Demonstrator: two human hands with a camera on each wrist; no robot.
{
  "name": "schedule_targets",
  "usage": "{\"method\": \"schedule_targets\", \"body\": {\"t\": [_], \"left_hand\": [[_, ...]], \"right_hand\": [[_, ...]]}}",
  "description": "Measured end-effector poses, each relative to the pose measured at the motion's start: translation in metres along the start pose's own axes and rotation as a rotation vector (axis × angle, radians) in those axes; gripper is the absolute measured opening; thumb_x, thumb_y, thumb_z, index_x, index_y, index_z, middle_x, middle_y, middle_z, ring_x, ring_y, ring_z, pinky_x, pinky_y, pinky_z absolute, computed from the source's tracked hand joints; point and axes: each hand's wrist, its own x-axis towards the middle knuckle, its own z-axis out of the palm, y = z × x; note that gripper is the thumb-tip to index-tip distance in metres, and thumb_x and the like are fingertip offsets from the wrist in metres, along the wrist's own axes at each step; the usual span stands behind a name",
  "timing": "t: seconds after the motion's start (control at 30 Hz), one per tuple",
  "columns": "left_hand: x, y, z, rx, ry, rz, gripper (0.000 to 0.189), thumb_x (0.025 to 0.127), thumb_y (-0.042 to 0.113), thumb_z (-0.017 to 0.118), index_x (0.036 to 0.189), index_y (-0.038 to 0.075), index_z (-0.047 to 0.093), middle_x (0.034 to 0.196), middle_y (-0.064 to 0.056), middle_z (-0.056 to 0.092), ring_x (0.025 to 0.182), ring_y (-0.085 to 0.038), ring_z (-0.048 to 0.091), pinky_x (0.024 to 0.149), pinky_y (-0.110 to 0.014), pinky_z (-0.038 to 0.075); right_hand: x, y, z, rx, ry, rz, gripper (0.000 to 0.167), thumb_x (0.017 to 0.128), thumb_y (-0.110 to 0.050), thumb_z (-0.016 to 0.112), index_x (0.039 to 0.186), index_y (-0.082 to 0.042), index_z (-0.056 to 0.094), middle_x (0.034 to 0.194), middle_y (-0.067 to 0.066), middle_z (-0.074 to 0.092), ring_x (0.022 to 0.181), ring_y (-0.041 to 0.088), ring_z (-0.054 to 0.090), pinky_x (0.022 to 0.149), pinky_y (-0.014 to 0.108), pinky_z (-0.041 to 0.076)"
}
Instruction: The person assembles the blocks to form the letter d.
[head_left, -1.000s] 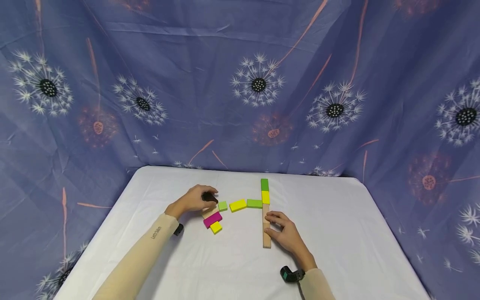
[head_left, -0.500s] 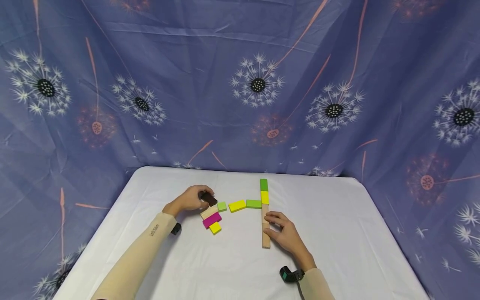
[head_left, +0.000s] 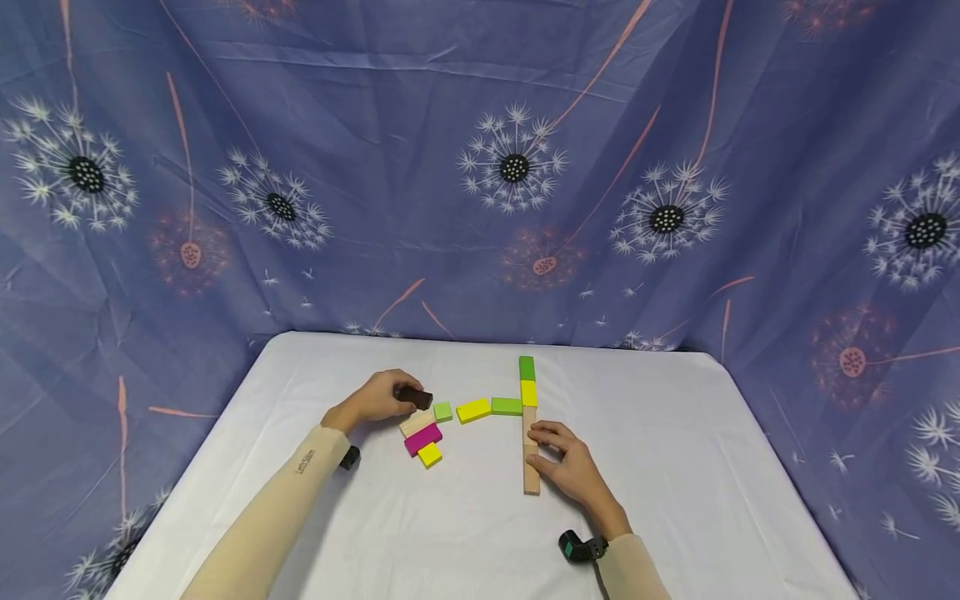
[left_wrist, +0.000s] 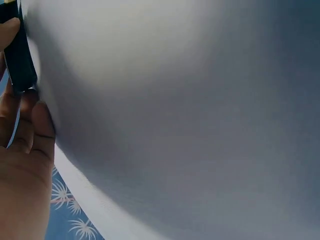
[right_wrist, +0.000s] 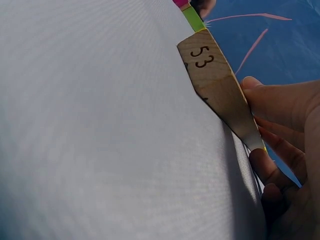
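Observation:
My left hand (head_left: 375,397) pinches a dark brown block (head_left: 418,398) between thumb and fingers; the block's dark end (left_wrist: 20,55) shows in the left wrist view. Just in front of it lie a pale wooden block (head_left: 417,423), a magenta block (head_left: 423,439) and a small yellow block (head_left: 430,455), side by side and slanted. My right hand (head_left: 573,469) rests its thumb and fingertips along the right side of two plain wooden blocks (head_left: 531,479) set end to end. One plain block (right_wrist: 205,60) bears the number 53 in the right wrist view.
Continuing that column away from me are a yellow block (head_left: 528,392) and a green block (head_left: 527,368). A light green block (head_left: 506,406), a long yellow block (head_left: 474,410) and a short light green block (head_left: 442,412) reach leftward. White cloth (head_left: 675,483) covers the table; a patterned curtain (head_left: 390,208) hangs behind.
The dark brown block has turned in my left hand's grip and now lies more crosswise, with more of it showing. My left hand has shifted slightly left; the right has stayed in place.

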Motion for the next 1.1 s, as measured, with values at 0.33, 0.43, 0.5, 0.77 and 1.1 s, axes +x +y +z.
{"method": "schedule_targets", "body": {"t": [0.33, 0.43, 0.5, 0.77, 1.1], "left_hand": [[-0.011, 0.014, 0.003, -0.01, 0.086, -0.028, 0.031, 0.088, 0.019, 0.081, 0.116, 0.008, 0.071, 0.109, -0.009, 0.069, 0.092, -0.019, 0.062, 0.083, -0.039, 0.053], [-0.015, 0.024, 0.01, -0.032, 0.121, -0.02, 0.032, 0.089, 0.019, 0.08, 0.117, 0.008, 0.07, 0.109, -0.01, 0.068, 0.09, -0.018, 0.062, 0.08, -0.036, 0.054], [-0.017, 0.031, 0.016, -0.05, 0.145, -0.012, 0.032, 0.089, 0.019, 0.08, 0.117, 0.008, 0.071, 0.109, -0.009, 0.068, 0.09, -0.019, 0.061, 0.079, -0.035, 0.054], [-0.019, 0.052, 0.043, -0.125, 0.24, 0.032, 0.031, 0.088, 0.02, 0.081, 0.117, 0.013, 0.072, 0.105, -0.004, 0.069, 0.088, -0.017, 0.062, 0.077, -0.029, 0.054], [-0.019, 0.058, 0.063, -0.225, 0.202, -0.011, 0.031, 0.09, 0.027, 0.08, 0.118, 0.018, 0.072, 0.105, 0.001, 0.07, 0.086, -0.01, 0.062, 0.078, -0.026, 0.053]], "right_hand": [[0.0, -0.003, 0.0, -0.009, 0.003, -0.01, 0.038, 0.088, -0.023, 0.082, 0.125, -0.014, 0.075, 0.137, -0.003, 0.064, 0.133, 0.024, 0.057, 0.108, 0.053, 0.047], [-0.001, -0.002, -0.001, -0.005, 0.0, -0.017, 0.038, 0.088, -0.024, 0.082, 0.125, -0.015, 0.075, 0.137, -0.004, 0.064, 0.132, 0.023, 0.058, 0.107, 0.052, 0.048], [-0.001, -0.002, 0.0, -0.002, 0.0, -0.017, 0.039, 0.088, -0.023, 0.083, 0.125, -0.015, 0.075, 0.137, -0.004, 0.064, 0.131, 0.023, 0.058, 0.106, 0.052, 0.048], [0.0, -0.001, 0.001, -0.006, 0.003, -0.013, 0.039, 0.088, -0.023, 0.083, 0.125, -0.015, 0.075, 0.137, -0.003, 0.063, 0.131, 0.024, 0.058, 0.107, 0.052, 0.048], [-0.001, -0.003, 0.0, 0.004, 0.003, -0.005, 0.039, 0.088, -0.021, 0.082, 0.126, -0.014, 0.075, 0.137, -0.003, 0.063, 0.134, 0.025, 0.056, 0.109, 0.054, 0.046]]}}
